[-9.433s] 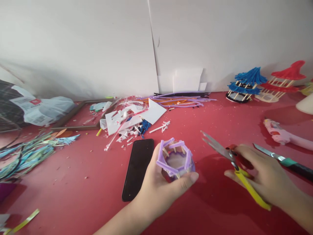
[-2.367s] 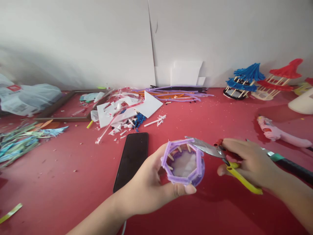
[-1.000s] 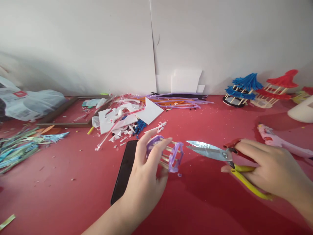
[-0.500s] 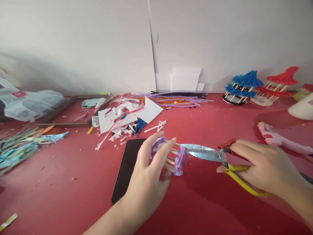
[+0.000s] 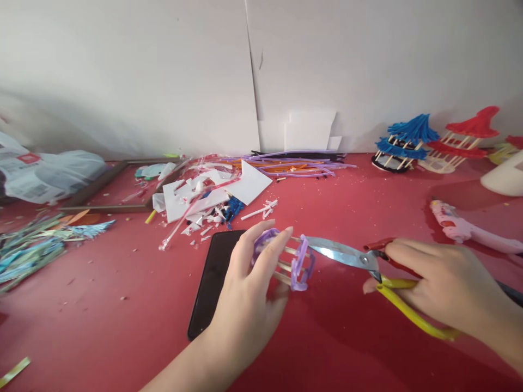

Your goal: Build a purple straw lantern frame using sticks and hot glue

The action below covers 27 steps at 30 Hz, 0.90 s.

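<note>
My left hand (image 5: 253, 277) grips a small purple frame (image 5: 300, 267) made of two purple rings joined by thin wooden sticks, lying sideways in the fingers. My right hand (image 5: 433, 283) is closed round the handles of a pair of scissors (image 5: 347, 255), one handle red and the other yellow. The scissor blades point left and look nearly closed, their tips at the upper edge of the near purple ring. Whether a stick lies between the blades I cannot tell. Beneath my left hand a black phone (image 5: 212, 283) rests on the red table (image 5: 347, 337).
White paper scraps (image 5: 212, 190) and purple and orange pipe cleaners (image 5: 294, 163) lie at the back. A blue-roofed model (image 5: 404, 144) and a red-roofed model (image 5: 466, 136) stand back right, behind a pink glue gun (image 5: 466, 228). Green-blue strips (image 5: 36, 245) and a dark frame (image 5: 106, 207) are left.
The near purple ring has turned slightly, showing more of its opening. The scissor blades have tilted a little, their tips slightly higher. Both hands keep their grip.
</note>
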Each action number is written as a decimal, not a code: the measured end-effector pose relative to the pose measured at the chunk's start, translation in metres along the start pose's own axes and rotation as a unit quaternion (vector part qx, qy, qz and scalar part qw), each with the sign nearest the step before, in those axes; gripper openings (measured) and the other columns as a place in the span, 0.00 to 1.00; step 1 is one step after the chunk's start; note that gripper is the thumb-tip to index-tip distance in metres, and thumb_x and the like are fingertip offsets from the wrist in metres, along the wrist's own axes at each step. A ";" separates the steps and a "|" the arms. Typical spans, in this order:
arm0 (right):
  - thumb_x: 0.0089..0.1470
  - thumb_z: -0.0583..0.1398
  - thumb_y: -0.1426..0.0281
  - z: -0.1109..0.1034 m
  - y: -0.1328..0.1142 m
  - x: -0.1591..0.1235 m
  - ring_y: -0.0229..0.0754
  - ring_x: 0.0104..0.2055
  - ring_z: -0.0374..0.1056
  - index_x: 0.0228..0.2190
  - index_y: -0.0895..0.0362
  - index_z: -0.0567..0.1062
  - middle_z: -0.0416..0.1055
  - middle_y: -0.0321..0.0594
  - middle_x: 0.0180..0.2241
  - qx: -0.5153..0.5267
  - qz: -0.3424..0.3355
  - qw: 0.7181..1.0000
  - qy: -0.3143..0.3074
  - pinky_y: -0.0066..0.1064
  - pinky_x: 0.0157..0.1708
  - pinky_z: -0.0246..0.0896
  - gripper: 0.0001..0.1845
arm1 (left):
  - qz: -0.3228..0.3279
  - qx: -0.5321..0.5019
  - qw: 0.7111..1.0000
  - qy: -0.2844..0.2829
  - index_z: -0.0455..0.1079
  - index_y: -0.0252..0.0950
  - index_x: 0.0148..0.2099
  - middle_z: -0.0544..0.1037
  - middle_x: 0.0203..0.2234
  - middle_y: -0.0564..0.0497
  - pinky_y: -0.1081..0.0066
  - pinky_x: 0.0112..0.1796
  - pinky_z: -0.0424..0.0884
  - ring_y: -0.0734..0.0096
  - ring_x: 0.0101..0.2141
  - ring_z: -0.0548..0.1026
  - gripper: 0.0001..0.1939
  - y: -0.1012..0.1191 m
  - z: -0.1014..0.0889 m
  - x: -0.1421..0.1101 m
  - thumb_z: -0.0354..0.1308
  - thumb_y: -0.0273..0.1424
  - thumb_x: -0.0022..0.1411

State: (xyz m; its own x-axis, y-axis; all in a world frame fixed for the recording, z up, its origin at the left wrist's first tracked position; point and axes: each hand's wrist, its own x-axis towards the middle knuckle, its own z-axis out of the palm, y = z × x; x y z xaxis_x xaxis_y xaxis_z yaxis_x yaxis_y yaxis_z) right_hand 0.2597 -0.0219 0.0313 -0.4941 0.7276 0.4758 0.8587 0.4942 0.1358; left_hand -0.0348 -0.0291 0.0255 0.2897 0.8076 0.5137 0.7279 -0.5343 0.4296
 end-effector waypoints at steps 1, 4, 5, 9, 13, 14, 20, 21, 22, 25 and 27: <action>0.63 0.51 0.48 0.000 -0.001 0.000 0.42 0.17 0.68 0.22 0.52 0.64 0.68 0.34 0.17 0.005 0.002 1.000 0.001 0.32 0.18 0.50 0.26 | -0.002 -0.002 1.000 -0.001 0.60 0.43 0.65 0.63 0.60 0.42 0.57 0.55 0.73 0.56 0.59 0.68 0.35 0.000 0.000 0.000 0.55 0.15 0.57; 0.65 0.50 0.51 -0.001 -0.005 0.001 0.39 0.14 0.63 0.21 0.52 0.63 0.65 0.33 0.15 0.023 0.000 1.000 0.009 0.32 0.18 0.52 0.25 | -0.001 -0.008 1.000 0.001 0.60 0.43 0.64 0.63 0.60 0.43 0.59 0.55 0.72 0.57 0.59 0.67 0.36 0.000 -0.001 -0.001 0.56 0.14 0.56; 0.65 0.51 0.51 -0.001 -0.006 0.001 0.39 0.14 0.62 0.21 0.52 0.63 0.65 0.33 0.15 0.029 0.002 1.000 0.010 0.32 0.18 0.52 0.25 | 0.001 -0.010 1.000 0.003 0.60 0.42 0.64 0.63 0.60 0.43 0.59 0.56 0.72 0.57 0.59 0.67 0.36 0.001 -0.001 -0.001 0.56 0.14 0.56; 0.61 0.54 0.48 0.000 -0.006 -0.002 0.42 0.17 0.66 0.26 0.52 0.68 0.69 0.37 0.19 0.070 0.052 0.996 -0.001 0.32 0.18 0.53 0.23 | 0.006 -0.010 1.000 0.015 0.61 0.41 0.64 0.65 0.59 0.44 0.61 0.56 0.70 0.59 0.57 0.68 0.38 0.000 0.000 -0.001 0.57 0.13 0.53; 0.57 0.59 0.47 0.001 -0.003 -0.005 0.42 0.22 0.68 0.34 0.53 0.72 0.72 0.36 0.24 0.186 0.109 0.975 -0.058 0.31 0.20 0.59 0.21 | -0.002 0.006 0.999 0.037 0.63 0.40 0.62 0.68 0.54 0.46 0.64 0.55 0.69 0.62 0.54 0.70 0.36 -0.001 0.000 0.001 0.55 0.13 0.53; 0.57 0.60 0.48 0.000 -0.003 -0.006 0.41 0.21 0.66 0.34 0.52 0.72 0.71 0.35 0.23 0.209 0.116 0.968 -0.080 0.30 0.20 0.59 0.20 | -0.004 0.013 0.999 0.042 0.64 0.39 0.62 0.68 0.53 0.46 0.64 0.54 0.69 0.62 0.53 0.70 0.35 -0.002 0.000 0.001 0.55 0.13 0.53; 0.54 0.64 0.55 -0.003 -0.013 -0.005 0.37 0.19 0.59 0.29 0.52 0.69 0.63 0.30 0.19 0.243 0.101 0.949 -0.174 0.27 0.18 0.55 0.15 | 0.005 0.050 0.997 0.067 0.63 0.36 0.62 0.67 0.52 0.43 0.62 0.51 0.69 0.58 0.51 0.69 0.33 -0.003 -0.001 0.001 0.54 0.13 0.54; 0.54 0.64 0.55 -0.002 -0.014 -0.004 0.36 0.18 0.58 0.27 0.52 0.67 0.62 0.29 0.19 0.246 0.091 0.949 -0.173 0.27 0.17 0.54 0.16 | 0.007 0.054 0.996 0.070 0.63 0.37 0.61 0.67 0.51 0.43 0.61 0.51 0.69 0.58 0.51 0.69 0.33 -0.003 -0.001 0.002 0.54 0.13 0.54; 0.53 0.64 0.55 -0.002 -0.016 -0.004 0.35 0.17 0.57 0.25 0.52 0.66 0.60 0.29 0.18 0.250 0.084 0.950 -0.169 0.27 0.16 0.53 0.18 | 0.010 0.057 0.996 0.073 0.64 0.37 0.61 0.67 0.51 0.44 0.60 0.51 0.69 0.58 0.50 0.69 0.33 -0.003 -0.001 0.002 0.53 0.13 0.54; 0.53 0.65 0.57 0.000 -0.017 -0.002 0.34 0.17 0.56 0.23 0.52 0.64 0.59 0.28 0.18 0.252 0.083 0.950 -0.163 0.26 0.16 0.52 0.19 | 0.018 0.057 0.995 0.075 0.65 0.38 0.60 0.67 0.50 0.44 0.59 0.51 0.69 0.58 0.50 0.69 0.33 -0.001 0.000 0.003 0.53 0.11 0.53; 0.54 0.65 0.57 0.000 -0.017 -0.002 0.34 0.17 0.56 0.24 0.52 0.64 0.60 0.28 0.18 0.252 0.083 0.950 -0.163 0.26 0.16 0.52 0.18 | 0.021 0.056 0.996 0.073 0.65 0.38 0.60 0.67 0.51 0.43 0.58 0.52 0.69 0.57 0.50 0.69 0.34 -0.001 0.000 0.003 0.54 0.11 0.53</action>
State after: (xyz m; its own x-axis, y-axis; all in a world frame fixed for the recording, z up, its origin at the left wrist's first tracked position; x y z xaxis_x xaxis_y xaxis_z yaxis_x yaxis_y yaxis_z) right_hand 0.2462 -0.0314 0.0282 -0.4450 0.8831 0.1487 0.7940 0.4659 -0.3905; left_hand -0.0349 -0.0264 0.0265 0.2346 0.7358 0.6352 0.7845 -0.5292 0.3233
